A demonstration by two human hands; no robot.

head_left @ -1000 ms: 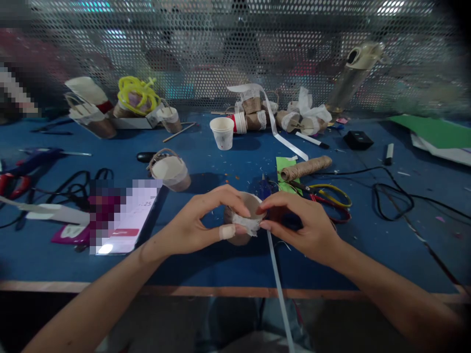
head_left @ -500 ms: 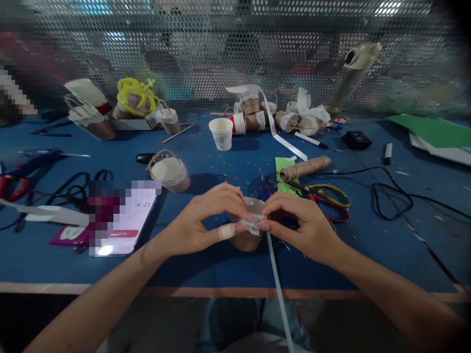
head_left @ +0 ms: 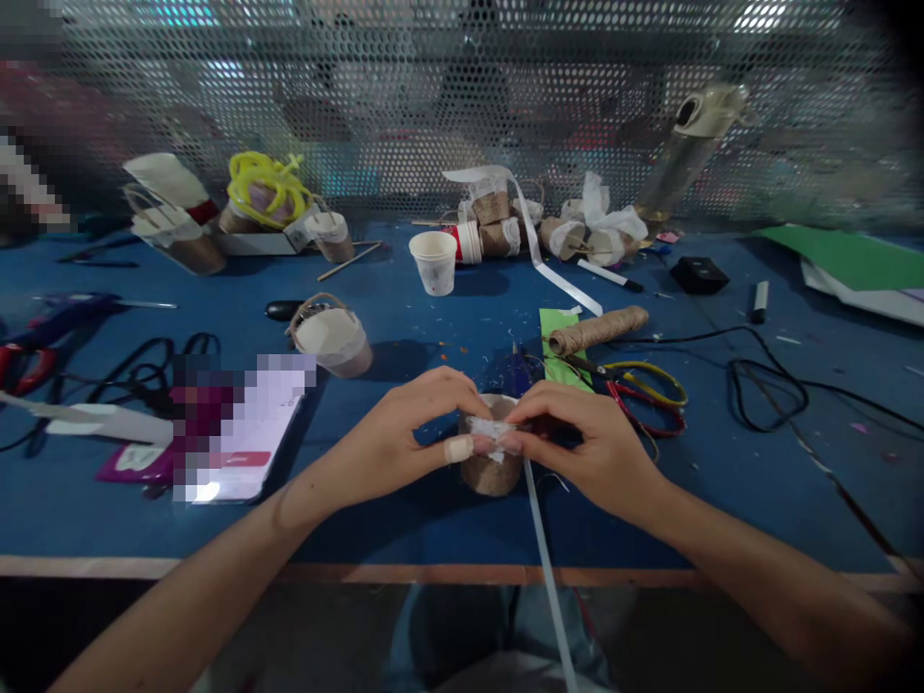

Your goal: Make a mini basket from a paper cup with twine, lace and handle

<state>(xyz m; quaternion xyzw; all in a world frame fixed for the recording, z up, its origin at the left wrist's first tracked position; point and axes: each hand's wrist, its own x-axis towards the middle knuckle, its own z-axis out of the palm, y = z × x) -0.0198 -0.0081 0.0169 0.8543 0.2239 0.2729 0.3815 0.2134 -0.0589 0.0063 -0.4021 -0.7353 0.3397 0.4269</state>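
Note:
A brown twine-wrapped cup (head_left: pixel 491 476) stands upright on the blue table close to the front edge. At its near rim lies a strip of white lace (head_left: pixel 492 430), pinched from both sides. My left hand (head_left: pixel 400 428), a bandage on the thumb, grips the lace between thumb and fingertips. From the right, my right hand (head_left: pixel 584 438) pinches the same lace, its fingertips almost meeting the left ones. Below the right fingers a narrow white ribbon (head_left: pixel 545 558) runs down over the table edge. The fingers hide part of the cup's rim.
A small twine-handled basket (head_left: pixel 336 337) and a phone (head_left: pixel 249 433) are to the left. Behind stands a white paper cup (head_left: pixel 435 265). Scissors (head_left: pixel 650 399), a twine roll (head_left: pixel 599 330) and a black cable (head_left: pixel 769 395) lie right. A perforated metal screen (head_left: pixel 404 115) closes off the back.
Both hands have shifted slightly; the left has moved a little right. The lace now lies flatter across the cup's near rim, and more of the cup's front shows.

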